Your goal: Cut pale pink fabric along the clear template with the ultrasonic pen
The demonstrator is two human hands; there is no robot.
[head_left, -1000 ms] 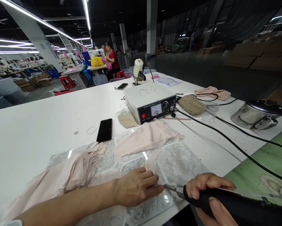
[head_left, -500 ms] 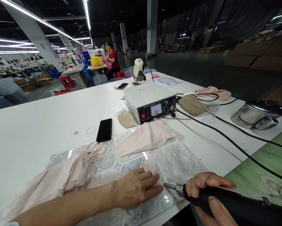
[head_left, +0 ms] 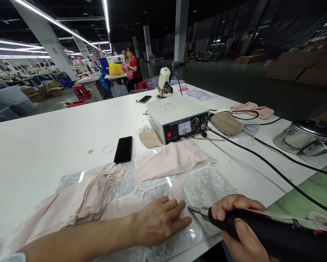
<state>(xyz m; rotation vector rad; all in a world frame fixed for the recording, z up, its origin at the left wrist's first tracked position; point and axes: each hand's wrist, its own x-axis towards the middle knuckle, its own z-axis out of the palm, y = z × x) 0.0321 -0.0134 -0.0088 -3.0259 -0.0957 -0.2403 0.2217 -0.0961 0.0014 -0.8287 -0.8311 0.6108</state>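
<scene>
My left hand (head_left: 160, 220) lies flat with fingers stretched out on a pale pink fabric piece (head_left: 176, 193) that rests over clear plastic trays (head_left: 207, 185). My right hand (head_left: 239, 225) is wrapped round a black handheld tool (head_left: 264, 233) whose metal tip (head_left: 193, 209) points left, just beside my left fingertips. A black cable (head_left: 261, 160) runs from the tool's side to a white control box (head_left: 178, 118) with a meter and knobs. More pink fabric (head_left: 81, 200) is stacked at the left and another piece (head_left: 171, 160) lies in front of the box.
A black phone (head_left: 123, 149) lies on the white table (head_left: 43, 145) left of the box. A glass pot with a lid (head_left: 305, 138) stands at the right. A person in red sits far behind at a sewing station (head_left: 132, 69). Green patterned cloth (head_left: 310, 193) covers the near right.
The view shifted slightly right and down. The tool's tip lifted a little and edged left beside my left fingers. My left hand stayed flat on the fabric.
</scene>
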